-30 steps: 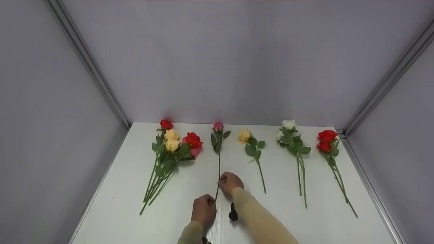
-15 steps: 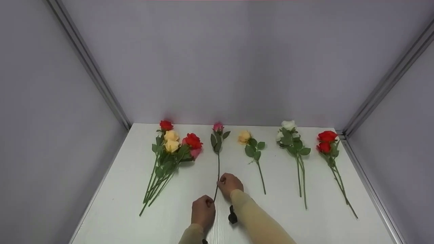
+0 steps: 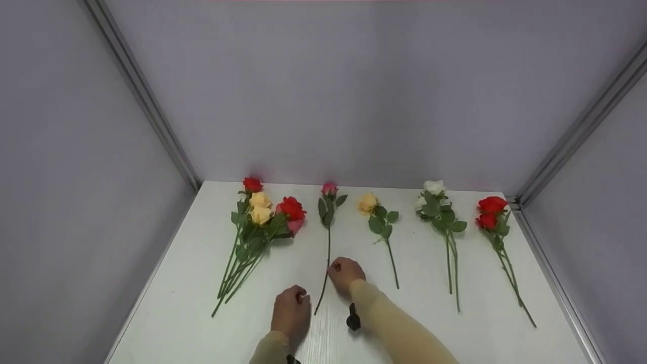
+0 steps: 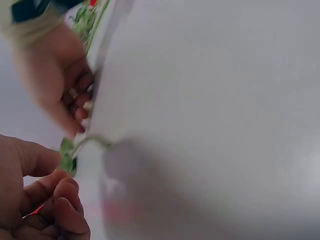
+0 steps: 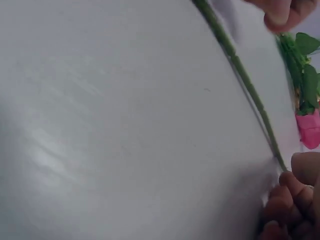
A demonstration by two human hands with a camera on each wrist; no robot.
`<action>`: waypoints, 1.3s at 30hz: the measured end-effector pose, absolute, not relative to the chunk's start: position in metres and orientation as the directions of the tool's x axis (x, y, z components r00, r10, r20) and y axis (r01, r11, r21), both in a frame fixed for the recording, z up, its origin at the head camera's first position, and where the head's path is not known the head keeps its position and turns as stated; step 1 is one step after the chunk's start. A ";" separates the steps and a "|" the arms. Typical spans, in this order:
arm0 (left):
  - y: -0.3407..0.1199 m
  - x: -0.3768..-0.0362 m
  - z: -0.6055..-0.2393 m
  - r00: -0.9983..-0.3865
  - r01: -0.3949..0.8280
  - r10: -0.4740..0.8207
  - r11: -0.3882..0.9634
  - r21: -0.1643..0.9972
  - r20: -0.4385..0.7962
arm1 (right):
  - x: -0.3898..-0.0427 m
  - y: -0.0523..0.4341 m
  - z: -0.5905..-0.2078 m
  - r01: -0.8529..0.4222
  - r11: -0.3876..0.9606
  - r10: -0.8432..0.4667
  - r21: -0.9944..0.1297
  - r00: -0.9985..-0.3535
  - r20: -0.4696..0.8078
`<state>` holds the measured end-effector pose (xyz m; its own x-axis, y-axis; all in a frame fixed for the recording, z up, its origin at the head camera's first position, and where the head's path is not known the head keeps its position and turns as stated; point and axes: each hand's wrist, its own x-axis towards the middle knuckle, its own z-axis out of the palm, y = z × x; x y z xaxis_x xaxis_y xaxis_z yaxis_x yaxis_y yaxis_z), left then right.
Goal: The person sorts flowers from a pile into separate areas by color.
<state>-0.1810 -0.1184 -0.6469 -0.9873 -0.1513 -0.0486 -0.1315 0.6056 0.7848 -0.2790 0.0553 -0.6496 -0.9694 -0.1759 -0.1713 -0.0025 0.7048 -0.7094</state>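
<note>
A single pink rose lies near the middle of the white table, its bare stem running toward the person. My right hand pinches that stem partway down between thumb and fingers; in the right wrist view its fingertips meet around it. Beside the stem's lower end, a little to the left, is my left hand. Its fingers are loosely bent, and the left wrist view has nothing between the thumb and fingers. To the right lies a single yellow rose, apart from both hands.
A bunch of red, yellow and pink roses lies on the left of the table. White roses and red roses lie to the right. Grey panels enclose the back and sides.
My left hand has let go of the stem's lower end and moved slightly left, leaving that end bare. My right hand keeps its hold on the stem. The head view has shifted slightly.
</note>
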 end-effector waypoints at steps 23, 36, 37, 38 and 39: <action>-0.277 -0.197 -0.658 -0.970 -0.152 -0.212 0.906 0.394 0.115 | -0.249 0.051 -0.628 -0.133 0.482 -0.429 -0.866 -0.897 -0.101; -0.275 -0.198 -0.659 -0.984 -0.081 -0.138 0.909 0.408 0.114 | -0.251 0.063 -0.635 -0.081 0.498 -0.384 -0.863 -0.914 -0.136; -0.272 -0.197 -0.654 -0.986 -0.095 -0.145 0.889 0.448 0.079 | -0.251 0.063 -0.635 -0.076 0.496 -0.380 -0.865 -0.915 -0.137; -0.268 -0.196 -0.649 -0.988 -0.112 -0.151 0.864 0.491 0.042 | -0.251 0.064 -0.635 -0.070 0.491 -0.378 -0.868 -0.915 -0.140; -0.264 -0.196 -0.644 -0.988 -0.124 -0.151 0.839 0.530 0.008 | -0.252 0.064 -0.634 -0.063 0.485 -0.376 -0.872 -0.916 -0.143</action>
<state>-0.1958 -0.2645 -0.6444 -0.9885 -0.1513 0.0081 -0.1240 0.8386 0.5304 -0.2516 0.0637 -0.6344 -0.9156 -0.3758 -0.1427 -0.0633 0.4853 -0.8721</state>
